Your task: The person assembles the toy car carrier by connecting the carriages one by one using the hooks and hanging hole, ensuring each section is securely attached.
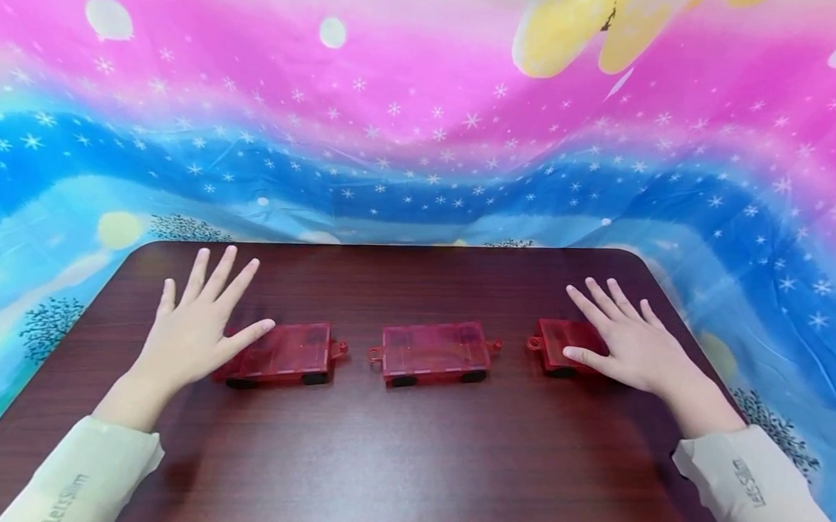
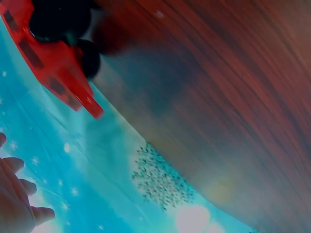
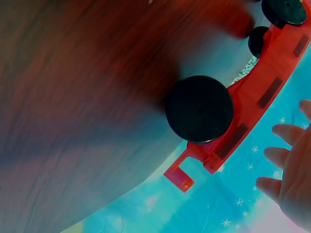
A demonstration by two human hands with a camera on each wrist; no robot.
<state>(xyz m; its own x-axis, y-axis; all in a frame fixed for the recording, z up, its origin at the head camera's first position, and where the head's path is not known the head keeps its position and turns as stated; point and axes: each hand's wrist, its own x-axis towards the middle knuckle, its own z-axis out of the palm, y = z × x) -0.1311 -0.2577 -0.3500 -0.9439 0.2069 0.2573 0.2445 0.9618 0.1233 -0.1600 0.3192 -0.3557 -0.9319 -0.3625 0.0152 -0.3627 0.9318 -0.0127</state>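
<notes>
Three red toy wagons sit in a row on my dark tabletop [image 1: 411,460], hooks facing, likely lined up for coupling. Left hand [image 1: 193,326] lies flat, fingers spread, on the left wagon [image 1: 283,354]; right hand [image 1: 626,341] likewise covers the right wagon [image 1: 556,343]. Middle wagon [image 1: 434,352] stands free between, with gaps either side and open tabletop in front.

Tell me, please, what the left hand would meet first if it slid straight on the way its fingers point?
Probably nothing on the table: the left hand points up and slightly right, past the left red car, toward the table's far edge and the starry cloth beyond.
</notes>
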